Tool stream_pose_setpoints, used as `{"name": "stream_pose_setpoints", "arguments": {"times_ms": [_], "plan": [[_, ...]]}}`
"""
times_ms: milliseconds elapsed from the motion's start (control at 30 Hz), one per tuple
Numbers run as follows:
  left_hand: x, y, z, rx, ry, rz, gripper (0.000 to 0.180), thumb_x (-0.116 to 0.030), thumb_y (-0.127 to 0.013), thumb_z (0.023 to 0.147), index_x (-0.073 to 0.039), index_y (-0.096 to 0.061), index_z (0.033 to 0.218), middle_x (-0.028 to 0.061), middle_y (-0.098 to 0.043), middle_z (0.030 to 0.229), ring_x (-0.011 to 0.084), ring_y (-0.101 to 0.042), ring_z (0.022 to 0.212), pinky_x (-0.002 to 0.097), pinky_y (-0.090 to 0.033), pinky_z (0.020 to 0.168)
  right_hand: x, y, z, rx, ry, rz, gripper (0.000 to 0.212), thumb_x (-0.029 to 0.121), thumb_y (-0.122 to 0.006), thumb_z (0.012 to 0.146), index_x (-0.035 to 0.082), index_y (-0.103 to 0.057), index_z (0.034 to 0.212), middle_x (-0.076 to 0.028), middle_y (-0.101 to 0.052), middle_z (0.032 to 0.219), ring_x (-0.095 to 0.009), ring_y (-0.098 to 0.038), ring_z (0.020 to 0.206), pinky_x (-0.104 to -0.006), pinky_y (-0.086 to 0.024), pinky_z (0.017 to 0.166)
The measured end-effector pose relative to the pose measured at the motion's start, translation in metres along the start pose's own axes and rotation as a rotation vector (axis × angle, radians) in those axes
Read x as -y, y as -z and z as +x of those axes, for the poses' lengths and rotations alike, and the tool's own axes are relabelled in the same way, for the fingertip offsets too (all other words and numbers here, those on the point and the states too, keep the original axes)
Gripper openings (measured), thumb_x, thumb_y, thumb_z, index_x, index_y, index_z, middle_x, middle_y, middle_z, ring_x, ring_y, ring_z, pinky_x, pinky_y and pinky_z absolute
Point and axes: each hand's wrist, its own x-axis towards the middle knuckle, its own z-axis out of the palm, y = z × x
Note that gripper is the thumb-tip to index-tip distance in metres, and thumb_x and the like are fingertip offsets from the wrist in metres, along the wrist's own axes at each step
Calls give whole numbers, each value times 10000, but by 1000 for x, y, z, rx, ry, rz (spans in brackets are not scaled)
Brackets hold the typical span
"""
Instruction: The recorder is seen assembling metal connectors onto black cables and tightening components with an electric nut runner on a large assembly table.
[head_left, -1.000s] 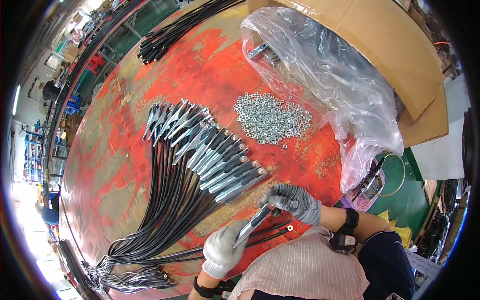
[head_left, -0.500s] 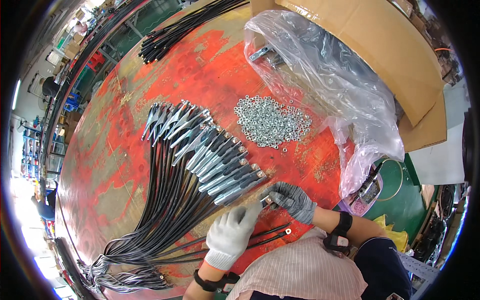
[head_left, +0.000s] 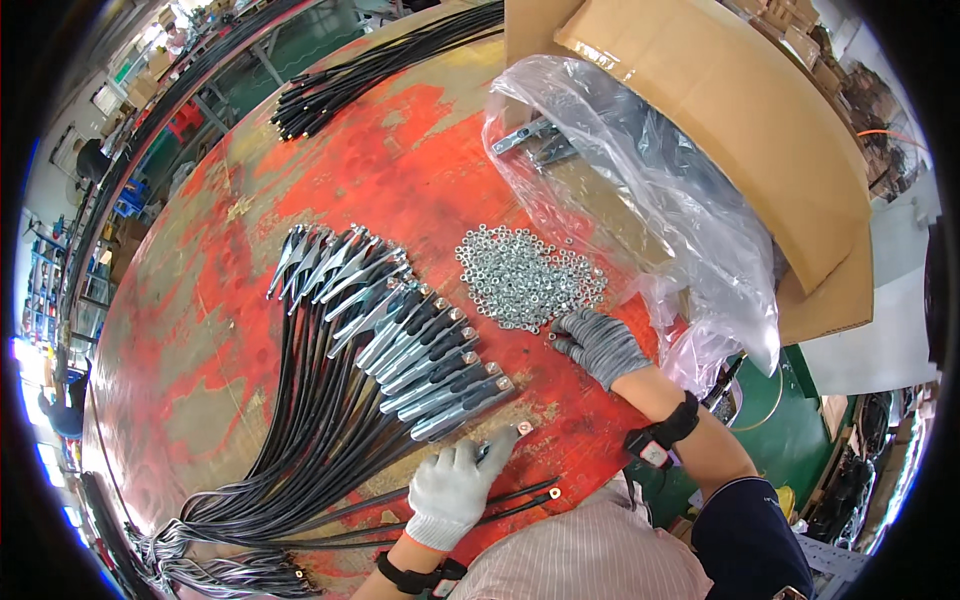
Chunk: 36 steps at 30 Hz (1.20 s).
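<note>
In a white glove, my left hand (head_left: 450, 492) is closed around a metal clamp (head_left: 497, 452), whose coppery end (head_left: 524, 428) sticks out past the fingers. My right hand (head_left: 603, 347), gloved in grey, reaches to the lower edge of a heap of small silver nuts (head_left: 525, 275). Its fingers are bent together with their tips among the outermost nuts; what they pinch, if anything, is too small to make out. Left of the heap lies a fanned row of silver clamps (head_left: 425, 375) with black cables (head_left: 330, 420) running down from them.
An open cardboard box (head_left: 730, 110) lined with a clear plastic bag (head_left: 640, 170) stands at the far right, with more clamps inside. Another bundle of black cables (head_left: 400, 65) lies at the table's far edge. Two loose cable ends with ring terminals (head_left: 554, 493) lie near my left hand.
My right hand has left the clamp in my left hand and moved up and right to the nuts. My left hand still holds the clamp, slightly lower in view.
</note>
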Motion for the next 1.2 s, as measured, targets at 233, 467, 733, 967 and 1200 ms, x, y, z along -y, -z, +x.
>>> {"name": "stream_pose_setpoints", "arguments": {"times_ms": [233,467,733,967,1200], "plan": [[1,-2,-1,-25,1,-3,438,-185,-593,806,-306,-621,1226,-6,-490,661,156,-543,515,303,-434,422,2,14,8,169,167,10,214,262,-665,857,98,-622,987,-112,-637,903,-309,-641,847,-425,-522,730],[2,-1,-1,-40,-8,-27,460,-187,-593,795,-305,-618,1239,-4,-497,680,154,-542,518,300,-436,427,58,14,-41,306,347,186,159,190,-692,825,86,-608,911,-99,-617,853,-282,-655,802,-393,-536,688],[2,1,0,-38,-14,-38,455,-195,-591,792,-290,-618,1237,-4,-481,671,147,-538,516,291,-439,429,58,7,-47,327,348,189,238,275,-688,849,116,-637,1019,-63,-635,895,-259,-641,838,-368,-532,738],[2,1,1,-41,-18,-52,443,-201,-593,795,-282,-623,1229,1,-482,674,153,-544,521,292,-440,428,61,5,-50,245,304,250,160,237,-666,856,111,-627,946,-77,-621,862,-279,-641,808,-401,-537,705],[2,-1,-1,-35,-4,-44,437,-195,-591,792,-290,-632,1217,-10,-515,687,161,-557,535,301,-456,443,50,-12,-53,171,382,241,215,335,-664,862,145,-648,963,-49,-632,907,-251,-636,864,-378,-532,738]]}}
